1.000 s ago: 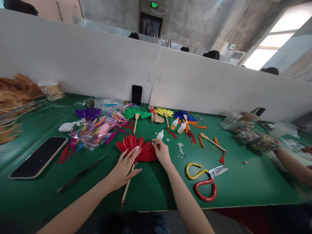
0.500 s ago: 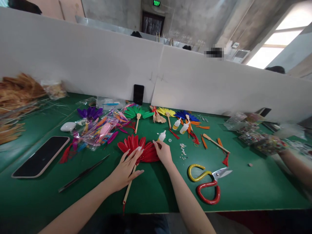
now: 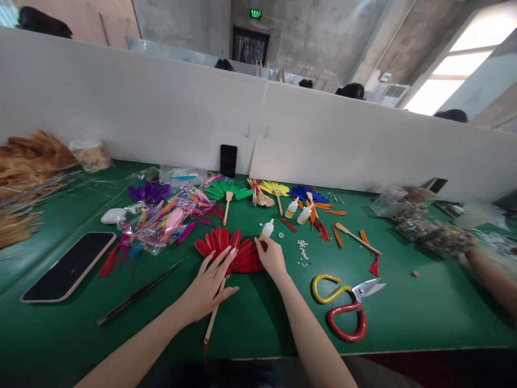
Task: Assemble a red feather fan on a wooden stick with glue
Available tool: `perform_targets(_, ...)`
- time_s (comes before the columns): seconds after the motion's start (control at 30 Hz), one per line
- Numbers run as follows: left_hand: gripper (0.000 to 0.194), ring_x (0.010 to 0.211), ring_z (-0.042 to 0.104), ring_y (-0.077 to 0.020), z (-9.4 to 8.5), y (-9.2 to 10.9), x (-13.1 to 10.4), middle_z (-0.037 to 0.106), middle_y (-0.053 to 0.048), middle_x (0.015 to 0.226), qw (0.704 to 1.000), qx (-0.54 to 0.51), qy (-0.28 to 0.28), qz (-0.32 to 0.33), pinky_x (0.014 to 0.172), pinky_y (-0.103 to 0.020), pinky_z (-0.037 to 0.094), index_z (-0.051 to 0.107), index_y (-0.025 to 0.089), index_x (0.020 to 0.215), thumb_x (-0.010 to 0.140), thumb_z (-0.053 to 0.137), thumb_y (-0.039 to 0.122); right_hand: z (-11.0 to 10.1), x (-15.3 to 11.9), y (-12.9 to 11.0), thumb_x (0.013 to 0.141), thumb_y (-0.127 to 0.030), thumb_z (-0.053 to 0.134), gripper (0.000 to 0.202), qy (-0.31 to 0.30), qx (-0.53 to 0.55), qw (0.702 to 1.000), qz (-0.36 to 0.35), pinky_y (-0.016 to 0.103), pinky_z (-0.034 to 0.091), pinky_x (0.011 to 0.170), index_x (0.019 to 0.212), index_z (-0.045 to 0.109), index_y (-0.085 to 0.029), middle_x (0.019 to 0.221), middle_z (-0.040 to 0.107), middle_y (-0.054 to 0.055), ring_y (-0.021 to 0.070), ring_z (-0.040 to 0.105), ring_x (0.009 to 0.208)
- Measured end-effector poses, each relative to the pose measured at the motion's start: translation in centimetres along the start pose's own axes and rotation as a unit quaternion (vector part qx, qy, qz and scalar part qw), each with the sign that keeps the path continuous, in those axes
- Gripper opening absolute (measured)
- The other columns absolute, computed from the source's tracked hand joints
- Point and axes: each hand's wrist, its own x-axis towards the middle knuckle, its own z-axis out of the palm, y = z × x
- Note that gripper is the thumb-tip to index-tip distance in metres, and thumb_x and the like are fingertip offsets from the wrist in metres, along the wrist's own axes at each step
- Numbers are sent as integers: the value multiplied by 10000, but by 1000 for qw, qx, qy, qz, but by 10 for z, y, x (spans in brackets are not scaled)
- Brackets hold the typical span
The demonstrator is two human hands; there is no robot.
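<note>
the red feather fan (image 3: 218, 241) lies on the desk (image 3: 404, 318) beneath the left hand (image 3: 208, 285), fingers spread; the right hand (image 3: 272, 257) pinches its right edge; it looks mostly assembled, what remains unclear

head view, forward and down over table (image 3: 412, 312)

Hidden, cut off, blurred

Left hand (image 3: 207, 288) covers part of red fan (image 3: 218, 241). Right hand (image 3: 271, 257) hides base of bottle (image 3: 267, 227); whether it pinches anything, cannot tell. Forearms (image 3: 137, 343) cut by bottom edge, tan strips (image 3: 30, 161) by left. Co-worker's arm (image 3: 489, 277), right: blurred, cut off. Beads (image 3: 302, 244) too small to count.
</note>
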Motion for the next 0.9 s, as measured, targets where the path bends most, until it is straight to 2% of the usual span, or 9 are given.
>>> perform_targets(0.3,669,1380,110,-208,1,0,-1,152,-35,1504,1000,-11,-6,-11,1111,-423,135,-77,227,1435,932,308,442,0,0,-1,844,-397,471,259,-26,21,999,6,238,439,586,803,633,-199,718,686,37,180,631,647)
perform_targets(0.47,676,1377,128,-217,-1,1,0,164,-48,1500,1000,-12,-1,-3,1108,-432,137,-96,227,1432,932,305,444,2,2,1,801,-426,524,254,-26,26,999,11,241,428,548,749,618,-196,657,657,27,176,601,593)
perform_targets(0.73,688,1376,130,-218,-2,2,2,163,-43,1501,1000,-14,-15,-2,1108,-422,142,-99,236,1431,926,312,458,1,1,1,865,-417,404,316,-22,19,1000,0,229,372,510,730,592,-204,608,602,8,153,540,529)
perform_targets(0.9,690,1375,134,-222,-2,2,2,170,-43,1499,1000,-15,-11,-3,1106,-425,140,-100,237,1431,924,309,465,-3,0,1,886,-434,350,379,-24,9,1000,4,235,315,475,652,537,-203,529,522,-5,144,469,472)
